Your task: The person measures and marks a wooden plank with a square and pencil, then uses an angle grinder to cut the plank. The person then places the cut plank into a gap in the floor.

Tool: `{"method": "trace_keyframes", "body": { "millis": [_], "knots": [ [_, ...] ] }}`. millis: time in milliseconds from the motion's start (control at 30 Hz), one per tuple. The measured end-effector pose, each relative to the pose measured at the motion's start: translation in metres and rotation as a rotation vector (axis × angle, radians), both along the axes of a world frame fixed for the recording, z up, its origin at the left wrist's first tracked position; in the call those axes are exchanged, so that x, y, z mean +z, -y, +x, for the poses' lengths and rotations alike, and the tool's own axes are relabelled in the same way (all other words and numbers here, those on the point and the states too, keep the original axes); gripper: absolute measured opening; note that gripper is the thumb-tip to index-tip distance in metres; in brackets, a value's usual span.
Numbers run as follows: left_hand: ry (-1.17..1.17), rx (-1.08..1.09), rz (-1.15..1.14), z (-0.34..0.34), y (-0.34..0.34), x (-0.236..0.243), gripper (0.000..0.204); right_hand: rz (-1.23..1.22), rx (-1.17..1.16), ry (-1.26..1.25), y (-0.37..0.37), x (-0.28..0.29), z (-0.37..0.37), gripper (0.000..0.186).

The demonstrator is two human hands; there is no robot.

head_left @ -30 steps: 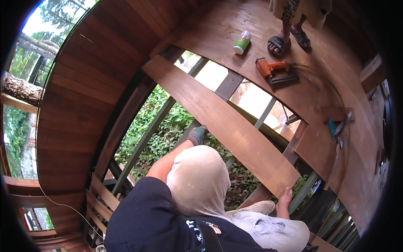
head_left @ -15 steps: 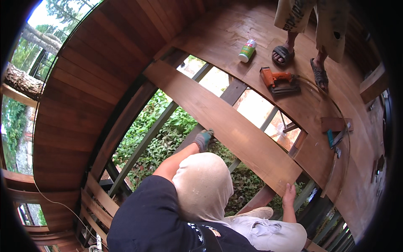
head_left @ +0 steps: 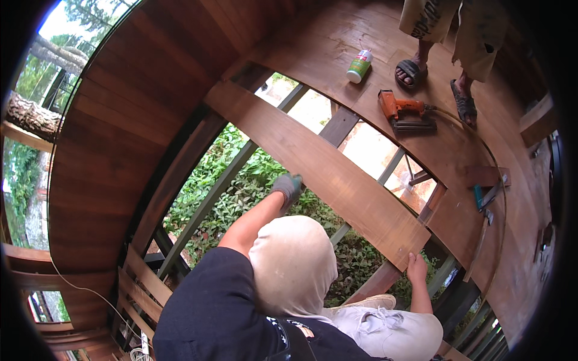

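A wide reddish-brown wooden plank (head_left: 319, 168) lies slantwise across dark joists. My left hand (head_left: 289, 188), in a grey and teal glove, is closed at the plank's near long edge; the fingertips are partly hidden there. At the plank's near right end, my bare right hand (head_left: 415, 266) grips the corner, thumb on top and the other fingers mostly out of sight. My raised knee (head_left: 295, 262), in light trousers, stands between my arms. Gaps show on both sides of the plank, with green plants (head_left: 241, 180) below the near one.
On the laid boards beyond sit an orange nail gun (head_left: 400, 111) with a hose (head_left: 481, 138), a white and green bottle (head_left: 359, 66), and a hammer (head_left: 484, 216). A person in sandals (head_left: 410, 73) stands there. A curved wooden wall (head_left: 126, 126) rises at left; open joists (head_left: 205, 204) cross the gap.
My left hand has slid slightly left and farther away along the plank's near edge. The plank's right end, with my right hand on it, has shifted a little away and to the left.
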State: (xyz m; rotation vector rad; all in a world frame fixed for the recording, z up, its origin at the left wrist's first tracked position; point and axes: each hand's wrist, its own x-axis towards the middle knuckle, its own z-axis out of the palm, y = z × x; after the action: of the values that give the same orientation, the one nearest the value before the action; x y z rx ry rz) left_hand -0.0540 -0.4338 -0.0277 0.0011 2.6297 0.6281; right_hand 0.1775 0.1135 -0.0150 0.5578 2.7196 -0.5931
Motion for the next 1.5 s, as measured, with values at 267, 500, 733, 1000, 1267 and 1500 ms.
{"method": "trace_keyframes", "body": {
  "millis": [267, 500, 733, 1000, 1267, 1500],
  "knots": [
    [0.951, 0.588, 0.541, 0.033, -0.061, 0.043, 0.051, -0.12, 0.077, 0.056, 0.065, 0.04, -0.048, 0.038],
    [0.768, 0.889, 1.11, 0.054, -0.1, 0.007, 0.028, -0.276, 0.007, 0.109, 0.09, 0.032, -0.015, 0.039],
    [0.603, 0.951, 1.0, 0.037, -0.133, -0.012, 0.027, -0.526, 0.312, 0.33, 0.05, 0.104, 0.009, 0.042],
    [0.718, 0.841, 1.079, 0.031, -0.161, -0.017, 0.025, -0.746, 0.012, 0.873, 0.063, 0.098, -0.048, 0.061],
    [0.474, 0.93, 1.067, -0.01, -0.14, -0.021, 0.022, -1.593, -1.271, -0.307, 0.168, -0.003, -0.079, 0.038],
    [0.458, 0.911, 1.006, -0.029, -0.162, -0.011, 0.027, -1.594, -1.308, -0.416, 0.137, -0.009, -0.114, 0.029]
  ]
}}
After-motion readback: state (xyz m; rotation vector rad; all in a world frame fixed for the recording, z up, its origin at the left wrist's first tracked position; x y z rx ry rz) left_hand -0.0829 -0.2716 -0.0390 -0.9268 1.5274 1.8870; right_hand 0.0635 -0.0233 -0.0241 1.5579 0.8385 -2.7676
